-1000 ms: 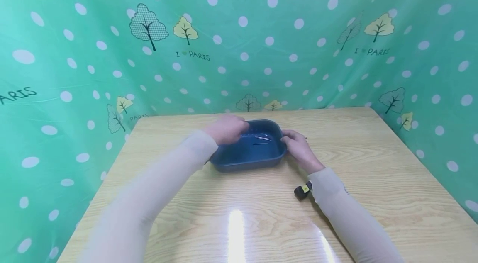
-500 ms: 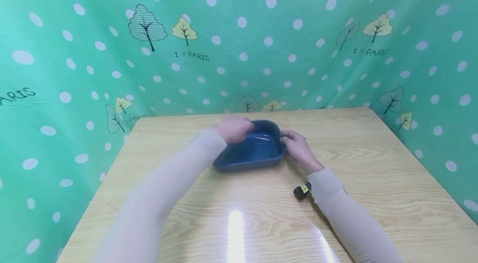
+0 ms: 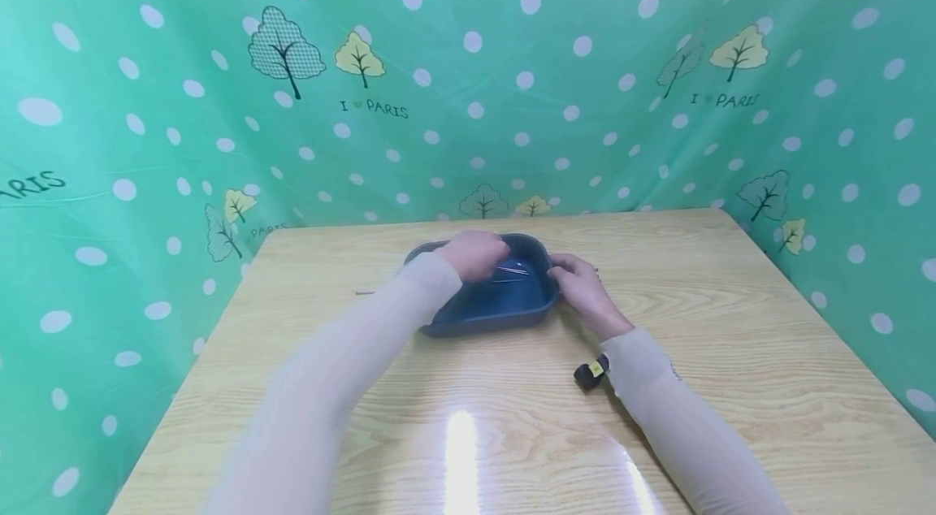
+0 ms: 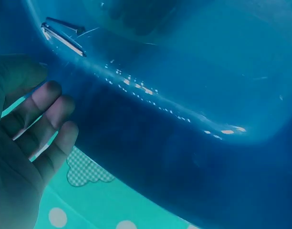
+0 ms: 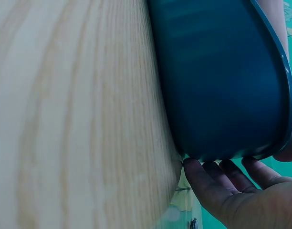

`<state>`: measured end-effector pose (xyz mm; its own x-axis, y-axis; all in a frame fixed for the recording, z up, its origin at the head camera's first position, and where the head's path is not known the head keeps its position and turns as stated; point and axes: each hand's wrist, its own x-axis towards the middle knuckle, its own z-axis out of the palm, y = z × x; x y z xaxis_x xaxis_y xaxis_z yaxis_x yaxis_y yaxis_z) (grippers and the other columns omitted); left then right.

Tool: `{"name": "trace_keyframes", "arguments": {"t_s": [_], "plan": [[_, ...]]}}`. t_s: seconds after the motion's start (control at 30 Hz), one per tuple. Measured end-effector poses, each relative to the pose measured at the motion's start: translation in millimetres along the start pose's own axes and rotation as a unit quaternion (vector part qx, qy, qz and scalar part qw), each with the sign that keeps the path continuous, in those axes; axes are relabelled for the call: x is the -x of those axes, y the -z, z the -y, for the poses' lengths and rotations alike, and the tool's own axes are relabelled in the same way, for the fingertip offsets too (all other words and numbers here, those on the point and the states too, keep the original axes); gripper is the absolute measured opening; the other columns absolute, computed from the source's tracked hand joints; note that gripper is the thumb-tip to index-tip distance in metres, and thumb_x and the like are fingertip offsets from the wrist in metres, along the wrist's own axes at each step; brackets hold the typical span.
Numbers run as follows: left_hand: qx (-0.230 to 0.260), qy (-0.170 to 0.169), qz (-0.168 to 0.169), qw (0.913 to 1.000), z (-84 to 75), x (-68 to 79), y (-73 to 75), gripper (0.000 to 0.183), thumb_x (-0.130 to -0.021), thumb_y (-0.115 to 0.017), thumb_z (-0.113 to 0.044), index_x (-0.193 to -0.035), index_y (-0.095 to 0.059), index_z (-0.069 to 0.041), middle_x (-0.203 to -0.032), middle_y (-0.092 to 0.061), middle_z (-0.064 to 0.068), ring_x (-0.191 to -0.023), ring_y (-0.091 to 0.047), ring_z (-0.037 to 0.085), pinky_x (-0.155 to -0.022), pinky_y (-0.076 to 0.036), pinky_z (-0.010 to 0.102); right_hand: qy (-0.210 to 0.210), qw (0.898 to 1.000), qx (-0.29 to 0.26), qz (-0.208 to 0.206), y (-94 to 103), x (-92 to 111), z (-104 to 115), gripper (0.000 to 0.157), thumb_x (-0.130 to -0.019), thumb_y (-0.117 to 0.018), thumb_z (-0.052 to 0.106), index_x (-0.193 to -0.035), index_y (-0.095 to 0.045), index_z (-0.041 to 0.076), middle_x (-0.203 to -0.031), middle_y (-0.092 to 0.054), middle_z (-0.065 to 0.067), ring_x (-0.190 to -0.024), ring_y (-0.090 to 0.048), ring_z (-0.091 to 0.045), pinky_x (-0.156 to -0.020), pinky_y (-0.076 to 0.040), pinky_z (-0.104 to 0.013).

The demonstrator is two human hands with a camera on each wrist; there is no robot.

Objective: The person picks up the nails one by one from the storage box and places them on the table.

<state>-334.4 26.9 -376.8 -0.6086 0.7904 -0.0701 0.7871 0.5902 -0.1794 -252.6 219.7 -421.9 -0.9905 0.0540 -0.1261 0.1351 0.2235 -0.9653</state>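
Note:
A dark blue rectangular dish (image 3: 490,305) with rounded corners stands on the wooden table. My left hand (image 3: 477,255) reaches over its far side, down into it. In the left wrist view that hand's thumb and fingers (image 4: 50,119) are loosely bent beside the inner wall; the index finger is hidden, and I cannot tell whether it pinches anything with the thumb. A few slim metal nails (image 4: 65,40) lie together on the dish floor near the fingertips. My right hand (image 3: 583,292) holds the dish's right end, thumb at the rim and fingertips against the outside (image 5: 227,179).
One more thin nail-like piece (image 3: 365,292) lies on the table (image 3: 351,255) left of the dish. A metallic piece (image 5: 193,223) shows beyond the right fingers. A black wrist device (image 3: 591,373) sits by the right cuff. Behind hangs a green dotted curtain (image 3: 468,117).
My left hand has moved right over the dish, toward the nails. The thin piece at the left of the dish has come into sight. The right hand stays at the dish's end.

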Motion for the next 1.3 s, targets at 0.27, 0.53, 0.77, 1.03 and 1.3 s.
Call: {"name": "trace_keyframes", "arguments": {"t_s": [0.27, 0.53, 0.77, 1.03, 1.3], "plan": [[0.023, 0.013, 0.015, 0.9995, -4.9, -9.6, -5.9, 0.010, -0.076, -0.061, -0.009, -0.082, -0.061, -0.018, -0.078, -0.057, -0.004, -0.072, -0.054, 0.014, -0.064, -0.050, 0.030, 0.018, 1.000, -0.007, 0.003, -0.7, 1, 1, 0.037, -0.089, -0.042, 0.012, -0.125, -0.047, 0.002, -0.128, -0.046, -0.012, -0.117, -0.044, -0.023, -0.097, -0.040, -0.037], [0.052, 0.028, 0.026, 0.9979, -5.3, -13.1, -12.2, 0.009, -0.074, -0.062, -0.010, -0.077, -0.061, -0.018, -0.074, -0.057, -0.004, -0.066, -0.053, 0.013, -0.060, -0.049, 0.028, 0.027, 1.000, -0.010, 0.001, -1.7, 0, 0, 0.037, -0.088, -0.043, 0.011, -0.124, -0.048, 0.001, -0.128, -0.046, -0.013, -0.117, -0.043, -0.024, -0.097, -0.040, -0.037], [0.106, 0.034, 0.038, 0.9930, -6.0, -17.1, -17.0, 0.010, -0.073, -0.063, -0.008, -0.076, -0.059, -0.017, -0.071, -0.058, -0.004, -0.063, -0.054, 0.015, -0.054, -0.047, 0.027, 0.029, 1.000, -0.012, 0.003, -1.4, 0, 1, 0.037, -0.089, -0.043, 0.011, -0.124, -0.047, 0.000, -0.127, -0.046, -0.013, -0.116, -0.044, -0.024, -0.097, -0.041, -0.036], [0.122, 0.033, 0.055, 0.9904, -14.3, -19.1, -19.0, 0.011, -0.074, -0.064, -0.008, -0.081, -0.062, -0.017, -0.069, -0.057, -0.005, -0.058, -0.054, 0.012, -0.050, -0.046, 0.024, 0.024, 1.000, 0.000, 0.003, -1.0, 0, 0, 0.037, -0.089, -0.043, 0.013, -0.124, -0.048, 0.003, -0.126, -0.047, -0.011, -0.114, -0.046, -0.023, -0.096, -0.041, -0.037], [0.107, 0.025, 0.068, 0.9916, -22.8, -19.6, -16.5, 0.016, -0.078, -0.062, -0.006, -0.090, -0.064, -0.017, -0.073, -0.057, -0.005, -0.064, -0.053, 0.012, -0.054, -0.047, 0.024, 0.027, 1.000, -0.001, 0.005, -0.9, 0, -2, 0.036, -0.090, -0.042, 0.013, -0.124, -0.049, 0.003, -0.125, -0.047, -0.011, -0.114, -0.047, -0.023, -0.096, -0.042, -0.037]]}}
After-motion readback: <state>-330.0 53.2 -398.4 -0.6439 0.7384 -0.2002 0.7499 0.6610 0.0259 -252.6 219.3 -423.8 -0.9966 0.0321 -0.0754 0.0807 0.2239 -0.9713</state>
